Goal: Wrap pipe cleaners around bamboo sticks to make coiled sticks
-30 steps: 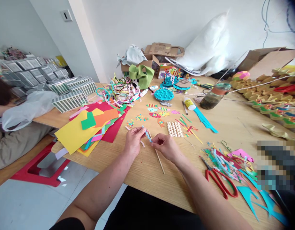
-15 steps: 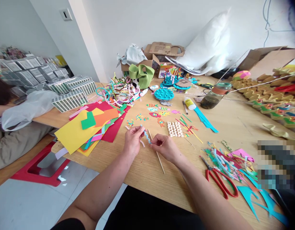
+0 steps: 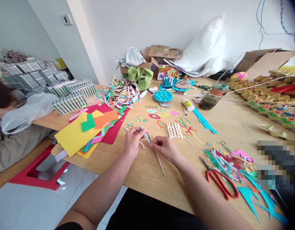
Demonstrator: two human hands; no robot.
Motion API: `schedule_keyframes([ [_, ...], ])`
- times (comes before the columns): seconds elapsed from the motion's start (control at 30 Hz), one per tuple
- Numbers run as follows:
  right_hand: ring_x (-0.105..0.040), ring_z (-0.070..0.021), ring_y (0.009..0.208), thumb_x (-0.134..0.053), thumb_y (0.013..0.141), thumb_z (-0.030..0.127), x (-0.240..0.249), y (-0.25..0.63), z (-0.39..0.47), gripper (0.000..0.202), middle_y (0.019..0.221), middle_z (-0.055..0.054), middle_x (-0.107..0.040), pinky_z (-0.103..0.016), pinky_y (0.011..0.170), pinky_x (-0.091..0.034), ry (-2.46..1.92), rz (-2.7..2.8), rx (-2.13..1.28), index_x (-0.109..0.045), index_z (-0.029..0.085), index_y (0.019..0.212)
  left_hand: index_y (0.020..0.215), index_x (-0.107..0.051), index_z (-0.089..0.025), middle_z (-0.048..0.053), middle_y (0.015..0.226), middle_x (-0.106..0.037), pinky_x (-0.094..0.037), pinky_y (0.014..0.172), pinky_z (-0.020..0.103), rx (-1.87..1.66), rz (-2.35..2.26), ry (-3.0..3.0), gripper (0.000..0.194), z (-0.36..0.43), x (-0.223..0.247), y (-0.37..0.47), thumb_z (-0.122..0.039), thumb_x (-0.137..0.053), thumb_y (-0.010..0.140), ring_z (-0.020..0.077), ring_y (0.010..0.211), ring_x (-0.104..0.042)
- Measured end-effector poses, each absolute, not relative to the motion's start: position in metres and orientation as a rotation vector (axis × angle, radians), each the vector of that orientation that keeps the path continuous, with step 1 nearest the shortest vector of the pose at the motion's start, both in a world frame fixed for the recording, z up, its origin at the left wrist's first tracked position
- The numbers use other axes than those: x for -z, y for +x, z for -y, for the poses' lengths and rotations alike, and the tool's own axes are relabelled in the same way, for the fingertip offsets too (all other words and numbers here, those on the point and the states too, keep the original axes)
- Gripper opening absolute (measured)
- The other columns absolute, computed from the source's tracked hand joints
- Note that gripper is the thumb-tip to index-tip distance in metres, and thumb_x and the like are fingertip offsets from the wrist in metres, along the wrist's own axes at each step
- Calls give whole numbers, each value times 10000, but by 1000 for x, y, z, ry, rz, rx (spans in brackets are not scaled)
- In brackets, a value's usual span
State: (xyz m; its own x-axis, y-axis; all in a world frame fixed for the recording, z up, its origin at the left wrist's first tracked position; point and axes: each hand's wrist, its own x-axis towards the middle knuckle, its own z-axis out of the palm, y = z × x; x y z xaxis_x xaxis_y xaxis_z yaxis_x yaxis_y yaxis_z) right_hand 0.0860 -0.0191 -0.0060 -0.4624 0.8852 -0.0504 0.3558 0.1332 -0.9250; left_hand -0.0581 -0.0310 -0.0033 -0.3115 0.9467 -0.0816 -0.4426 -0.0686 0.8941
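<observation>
My left hand (image 3: 133,140) pinches one end of a light blue pipe cleaner (image 3: 147,137) wound into a spiral. At the spiral's lower end, the thumb and forefinger of my right hand (image 3: 164,147) are closed on it. A thin wooden stick (image 3: 160,162) lies on the table under my right hand. Close by my left fingers is a pale pink pipe cleaner piece (image 3: 142,145), partly covered by the hand. Beyond the hands lie colourful paper fish (image 3: 154,116), small confetti dots (image 3: 138,118) and a block of white bead-like pieces (image 3: 175,130).
Coloured sheets (image 3: 74,135) are stacked at the left. Red-handled scissors (image 3: 220,182) and paper scraps (image 3: 233,163) lie right. Further back stand a glue bottle (image 3: 189,104), a glass jar (image 3: 213,97) and a pipe-cleaner heap (image 3: 118,94). A person sits at far left.
My right fingers have shifted slightly left and up along the blue spiral. More of its upper end shows above my left fingertips. The view has tilted a little.
</observation>
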Motion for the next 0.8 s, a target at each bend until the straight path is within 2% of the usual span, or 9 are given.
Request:
schedule_keyframes([
  [0.27,-423,-96,510,-610,708,376,2,87,18,237,570,11,-542,-231,483,-310,-1146,1814,-1303,-608,143,669,735,-674,-126,38,717,-665,-414,582,203,-1378,-1064,757,214,35,1,-56,-294,-734,617,100,656,-579],
  [0.47,-498,-120,569,-512,787,454,1,91,15,347,668,-29,-622,-241,521,-374,-1155,1734,-1228,-666,143,787,661,-656,-129,4,633,-638,-362,490,168,-1390,-1004,624,187,33,3,-59,-271,-755,592,60,555,-542],
  [0.67,-535,-138,601,-627,713,389,3,90,15,261,700,-39,-651,-262,553,-411,-1131,1703,-1261,-662,152,817,671,-635,-123,0,607,-627,-392,481,166,-1356,-939,475,234,31,1,-63,-293,-768,582,63,535,-557],
  [0.8,-549,-139,624,-627,722,358,2,86,19,230,724,-42,-658,-265,576,-420,-1058,1731,-1266,-655,153,822,674,-630,-122,-4,589,-619,-394,468,158,-1343,-942,457,249,31,2,-62,-293,-778,570,59,518,-554],
])
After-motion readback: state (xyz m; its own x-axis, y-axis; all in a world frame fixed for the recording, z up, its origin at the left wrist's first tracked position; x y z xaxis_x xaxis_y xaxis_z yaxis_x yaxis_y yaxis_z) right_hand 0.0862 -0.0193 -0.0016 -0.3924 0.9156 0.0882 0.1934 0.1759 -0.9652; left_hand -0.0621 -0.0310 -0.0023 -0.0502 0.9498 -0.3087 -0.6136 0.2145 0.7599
